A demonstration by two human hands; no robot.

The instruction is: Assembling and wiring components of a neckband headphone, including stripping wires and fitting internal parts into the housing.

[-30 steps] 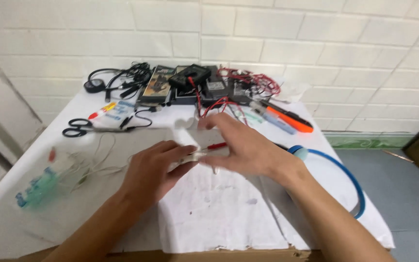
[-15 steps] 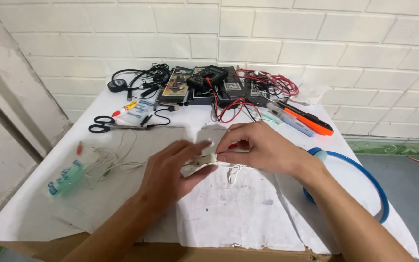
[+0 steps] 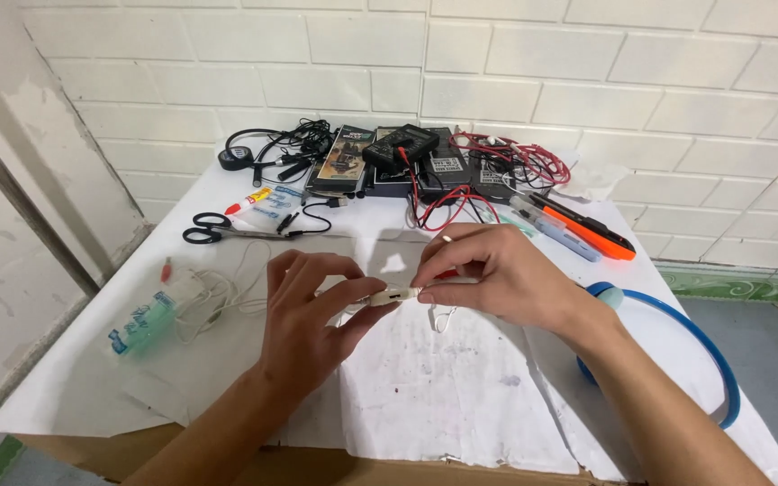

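White brick wall is standing behind a table (image 3: 461, 423) covered in white paper sheets, with bare cardboard showing along its near edge.

From the head camera, both hands are meeting over the middle of the table. The left hand (image 3: 303, 328) is pinching one end of a small white connector piece (image 3: 389, 294) between thumb and fingertips, its other fingers curling loosely. The right hand (image 3: 497, 274) is closing its thumb and forefinger on the other end of the same piece, with the remaining fingers folded above it; a thin white wire is looping down just below this hand. The piece is hanging slightly above the paper, between the two hands.

To the left, black-handled scissors (image 3: 213, 229) are lying near a small glue tube (image 3: 249, 200), and a tangle of white cable (image 3: 213, 292) is resting beside a clear greenish packet (image 3: 141, 326). Along the far edge, a black multimeter (image 3: 402, 144) is sitting among dark boxes, black cords and red test leads (image 3: 515, 157). An orange utility knife (image 3: 587, 229) is lying to the right, and a blue hoop-like tube (image 3: 704, 346) is curving past the right forearm.
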